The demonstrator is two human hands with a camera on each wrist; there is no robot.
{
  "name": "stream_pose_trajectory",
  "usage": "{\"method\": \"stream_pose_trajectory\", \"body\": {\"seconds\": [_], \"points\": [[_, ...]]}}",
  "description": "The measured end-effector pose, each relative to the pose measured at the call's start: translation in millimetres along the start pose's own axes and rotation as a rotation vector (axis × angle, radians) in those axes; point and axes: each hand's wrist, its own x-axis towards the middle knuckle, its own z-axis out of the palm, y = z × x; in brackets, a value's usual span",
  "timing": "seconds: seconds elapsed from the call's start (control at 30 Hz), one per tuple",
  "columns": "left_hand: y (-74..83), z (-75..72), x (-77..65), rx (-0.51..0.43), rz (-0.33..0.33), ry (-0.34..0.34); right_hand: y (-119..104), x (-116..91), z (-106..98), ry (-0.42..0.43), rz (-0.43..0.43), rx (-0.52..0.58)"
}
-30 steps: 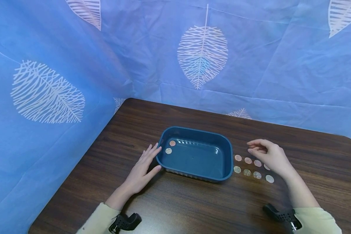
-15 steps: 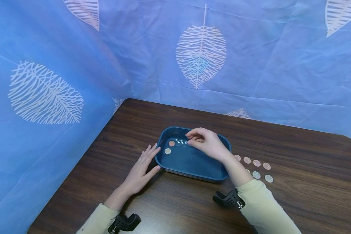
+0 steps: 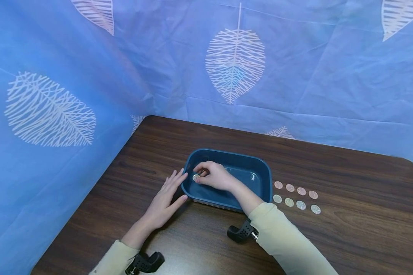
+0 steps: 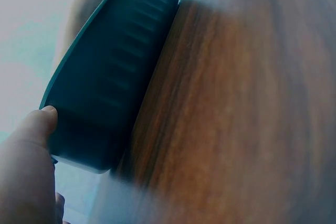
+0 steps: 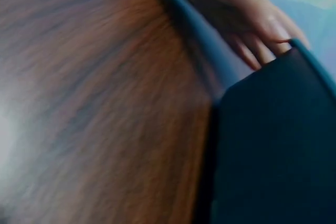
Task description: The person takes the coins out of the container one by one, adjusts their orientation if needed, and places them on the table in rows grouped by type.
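My left hand point(image 3: 164, 206) has its fingers straight and spread against the left end of a dark blue plastic tray point(image 3: 223, 204). In the left wrist view its thumb point(image 4: 47, 116) touches the rim of the tray point(image 4: 113, 72). My right hand point(image 3: 216, 175) reaches into the tray's left part, fingers bent downward over the bottom. A silvery coin point(image 3: 196, 177) shows at its thumb and fingertips. The reddish coin behind it is hidden by the hand, so whether the fingers pinch anything is not visible.
Right of the tray lie two rows of several coins: a reddish row point(image 3: 301, 191) and a paler row point(image 3: 301, 205). Everything stands on a dark wooden table point(image 3: 179, 133). A blue cloth point(image 3: 296, 68) with white leaves hangs behind and to the left.
From above the coin rows at the right, my right hand has swung left across the tray and down to its left part, uncovering the rows. My left hand stays at the tray.
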Motion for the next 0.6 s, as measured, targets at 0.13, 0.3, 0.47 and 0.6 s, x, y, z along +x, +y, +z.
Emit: {"method": "stream_pose_trajectory", "body": {"seconds": [0.13,0.3,0.47,0.6], "points": [[-1.0,-0.4,-0.1,0.003,0.009,-0.001,4.4,0.2,6.9,-0.043,-0.015,-0.035],[-1.1,-0.3,-0.2,0.003,0.016,0.0,6.6,0.6,11.7,-0.039,-0.054,-0.073],[-0.5,-0.1,-0.4,0.004,0.006,-0.004,8.7,1.9,13.6,0.024,-0.107,-0.149],[0.4,-0.1,-0.3,0.0,-0.002,0.0,9.4,2.4,12.6,0.052,-0.153,-0.229]]}}
